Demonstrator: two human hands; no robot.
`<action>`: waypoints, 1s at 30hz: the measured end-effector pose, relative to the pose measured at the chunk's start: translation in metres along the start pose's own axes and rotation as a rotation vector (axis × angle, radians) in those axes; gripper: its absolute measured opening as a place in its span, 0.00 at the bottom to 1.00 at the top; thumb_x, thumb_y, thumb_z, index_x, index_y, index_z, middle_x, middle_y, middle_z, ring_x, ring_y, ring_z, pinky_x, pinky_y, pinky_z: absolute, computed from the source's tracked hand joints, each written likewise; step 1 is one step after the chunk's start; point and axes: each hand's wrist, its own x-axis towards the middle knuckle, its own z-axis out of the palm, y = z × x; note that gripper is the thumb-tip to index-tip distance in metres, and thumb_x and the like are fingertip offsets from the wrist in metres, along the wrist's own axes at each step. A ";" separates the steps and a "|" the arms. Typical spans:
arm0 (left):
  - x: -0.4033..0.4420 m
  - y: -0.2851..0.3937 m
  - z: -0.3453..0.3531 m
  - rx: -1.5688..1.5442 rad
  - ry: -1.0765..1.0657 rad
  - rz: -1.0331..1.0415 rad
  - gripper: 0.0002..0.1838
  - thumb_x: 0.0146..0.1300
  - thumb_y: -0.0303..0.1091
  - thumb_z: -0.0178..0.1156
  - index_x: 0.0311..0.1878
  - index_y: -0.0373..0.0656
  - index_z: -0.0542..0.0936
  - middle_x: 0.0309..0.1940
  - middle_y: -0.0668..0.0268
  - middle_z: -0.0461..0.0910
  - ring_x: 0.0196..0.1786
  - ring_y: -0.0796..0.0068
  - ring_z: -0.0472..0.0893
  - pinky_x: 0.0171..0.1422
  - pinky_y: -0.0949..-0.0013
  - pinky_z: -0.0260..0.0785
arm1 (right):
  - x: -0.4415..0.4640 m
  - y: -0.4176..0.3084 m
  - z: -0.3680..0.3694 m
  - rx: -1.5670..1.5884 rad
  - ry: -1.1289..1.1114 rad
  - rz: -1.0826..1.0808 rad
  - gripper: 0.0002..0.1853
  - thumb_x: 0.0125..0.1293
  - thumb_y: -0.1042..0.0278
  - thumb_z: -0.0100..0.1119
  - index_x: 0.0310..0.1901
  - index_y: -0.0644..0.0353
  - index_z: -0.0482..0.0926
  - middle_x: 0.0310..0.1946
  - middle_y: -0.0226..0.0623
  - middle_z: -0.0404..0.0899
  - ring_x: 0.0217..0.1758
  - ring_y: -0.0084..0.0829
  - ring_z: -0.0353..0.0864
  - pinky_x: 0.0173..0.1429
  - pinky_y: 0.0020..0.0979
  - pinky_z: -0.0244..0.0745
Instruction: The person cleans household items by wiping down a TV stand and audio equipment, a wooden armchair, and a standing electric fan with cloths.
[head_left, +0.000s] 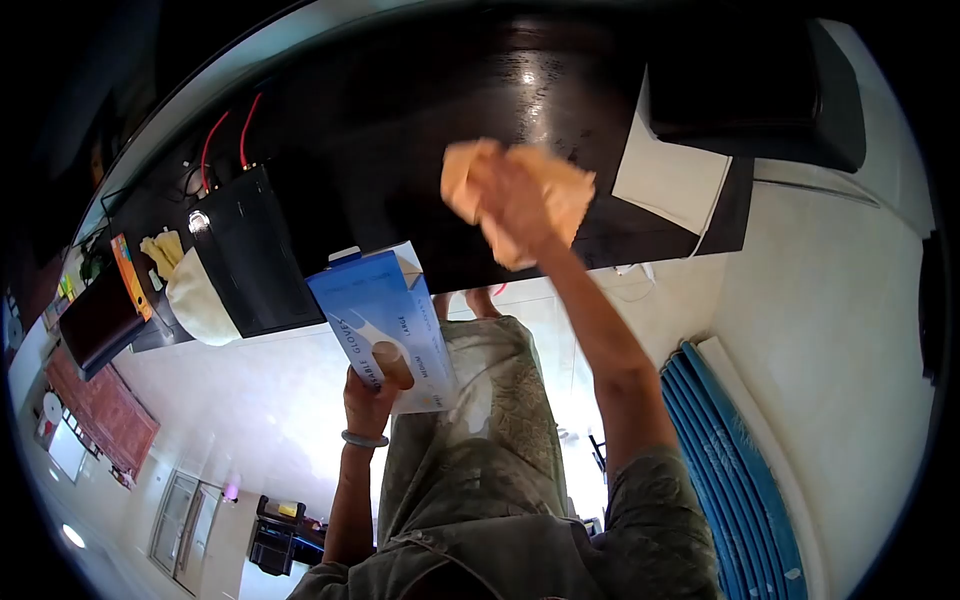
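Note:
My left hand is closed around the lower end of a blue and white disposable-glove box, held tilted in front of the table edge. Printing on its side reads "LARGE" and "MEDIUM", and an oval opening shows in its front. Over the dark table, my right arm stretches out to a peach-orange cloth. My right hand lies on top of this cloth and grips it; motion blurs the fingers. Wet-looking streaks shine on the tabletop beyond the cloth.
A black box-shaped device with red cables stands at the table's left, beside a whitish rounded item and a yellow cloth. At right are a white panel and a black object. Folded blue material leans by the wall.

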 end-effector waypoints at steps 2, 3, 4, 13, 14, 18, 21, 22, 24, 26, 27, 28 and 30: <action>0.002 -0.002 -0.001 0.034 -0.008 -0.008 0.22 0.57 0.33 0.68 0.52 0.33 0.75 0.38 0.61 0.83 0.39 0.73 0.83 0.43 0.69 0.77 | 0.052 0.019 -0.048 -0.385 0.238 -0.032 0.20 0.60 0.68 0.61 0.56 0.46 0.79 0.66 0.42 0.68 0.71 0.47 0.63 0.68 0.47 0.65; 0.004 -0.004 -0.001 0.064 -0.005 -0.016 0.22 0.57 0.33 0.67 0.52 0.33 0.75 0.38 0.61 0.83 0.39 0.72 0.83 0.43 0.68 0.77 | 0.077 0.028 -0.061 -0.483 0.331 0.090 0.23 0.58 0.67 0.65 0.57 0.46 0.78 0.67 0.43 0.66 0.72 0.49 0.62 0.68 0.50 0.64; 0.007 -0.007 -0.001 0.066 -0.022 -0.008 0.22 0.57 0.33 0.67 0.52 0.33 0.75 0.38 0.61 0.83 0.39 0.72 0.83 0.43 0.68 0.77 | 0.103 0.037 -0.071 -0.481 0.376 0.283 0.25 0.57 0.64 0.67 0.59 0.45 0.76 0.67 0.43 0.65 0.71 0.51 0.61 0.67 0.53 0.63; 0.021 -0.003 -0.009 -0.033 -0.024 0.024 0.24 0.56 0.32 0.67 0.55 0.32 0.75 0.41 0.60 0.82 0.42 0.72 0.82 0.45 0.67 0.76 | 0.090 0.081 -0.117 -0.501 0.508 0.620 0.29 0.63 0.56 0.61 0.64 0.56 0.69 0.70 0.58 0.58 0.73 0.58 0.55 0.73 0.56 0.55; 0.027 -0.019 -0.012 -0.001 -0.013 0.035 0.24 0.56 0.33 0.67 0.55 0.33 0.75 0.42 0.60 0.82 0.41 0.72 0.81 0.45 0.68 0.76 | 0.070 0.077 -0.105 -0.579 0.613 0.572 0.29 0.62 0.58 0.60 0.64 0.58 0.67 0.69 0.61 0.58 0.70 0.62 0.58 0.72 0.58 0.55; 0.033 0.008 -0.008 0.039 -0.066 0.101 0.24 0.57 0.33 0.67 0.55 0.33 0.75 0.43 0.61 0.82 0.42 0.72 0.81 0.45 0.68 0.75 | -0.026 0.003 -0.026 -0.573 0.467 0.509 0.25 0.60 0.67 0.59 0.60 0.61 0.72 0.69 0.64 0.59 0.69 0.65 0.60 0.72 0.60 0.55; 0.045 0.026 -0.008 0.003 -0.146 0.047 0.24 0.59 0.34 0.66 0.57 0.34 0.74 0.45 0.61 0.82 0.45 0.73 0.81 0.49 0.68 0.74 | -0.074 -0.073 0.039 -0.432 -0.109 0.483 0.27 0.57 0.66 0.62 0.61 0.53 0.73 0.71 0.57 0.59 0.76 0.60 0.54 0.75 0.58 0.54; 0.050 0.034 -0.005 -0.007 -0.152 0.120 0.26 0.59 0.35 0.65 0.58 0.33 0.73 0.46 0.61 0.82 0.46 0.72 0.81 0.51 0.67 0.74 | -0.095 -0.084 0.078 -0.440 0.097 0.355 0.23 0.58 0.67 0.61 0.57 0.50 0.76 0.71 0.53 0.60 0.76 0.57 0.55 0.70 0.58 0.60; 0.076 0.029 0.001 0.051 -0.151 0.194 0.26 0.60 0.36 0.65 0.59 0.33 0.73 0.47 0.61 0.82 0.46 0.71 0.81 0.51 0.66 0.74 | -0.104 -0.109 0.094 -0.242 0.177 0.327 0.21 0.59 0.66 0.59 0.56 0.43 0.78 0.72 0.42 0.61 0.78 0.52 0.54 0.74 0.56 0.57; 0.098 0.037 0.010 0.115 -0.148 0.301 0.27 0.60 0.37 0.65 0.59 0.33 0.72 0.48 0.60 0.81 0.47 0.70 0.81 0.53 0.66 0.74 | -0.108 -0.110 0.079 -0.250 0.140 0.334 0.21 0.60 0.66 0.57 0.57 0.43 0.78 0.72 0.40 0.61 0.78 0.49 0.54 0.76 0.53 0.53; 0.109 0.053 0.016 0.136 -0.157 0.341 0.28 0.60 0.38 0.65 0.59 0.32 0.72 0.49 0.59 0.81 0.47 0.69 0.80 0.53 0.65 0.73 | -0.108 -0.110 0.072 -0.257 0.095 0.323 0.20 0.62 0.65 0.55 0.57 0.42 0.78 0.73 0.37 0.61 0.78 0.47 0.55 0.79 0.51 0.50; 0.122 0.063 0.022 0.070 -0.203 0.320 0.29 0.59 0.39 0.66 0.60 0.32 0.72 0.50 0.58 0.80 0.49 0.69 0.80 0.55 0.65 0.73 | -0.114 -0.098 0.071 -0.209 0.173 0.320 0.21 0.61 0.66 0.56 0.57 0.42 0.78 0.71 0.37 0.64 0.78 0.45 0.56 0.79 0.49 0.49; 0.138 0.092 0.041 0.117 -0.206 0.267 0.30 0.61 0.40 0.65 0.62 0.32 0.72 0.53 0.58 0.80 0.51 0.70 0.79 0.57 0.66 0.72 | -0.127 -0.065 0.055 -0.370 0.257 0.395 0.21 0.60 0.68 0.57 0.57 0.48 0.77 0.68 0.42 0.66 0.75 0.48 0.59 0.76 0.50 0.55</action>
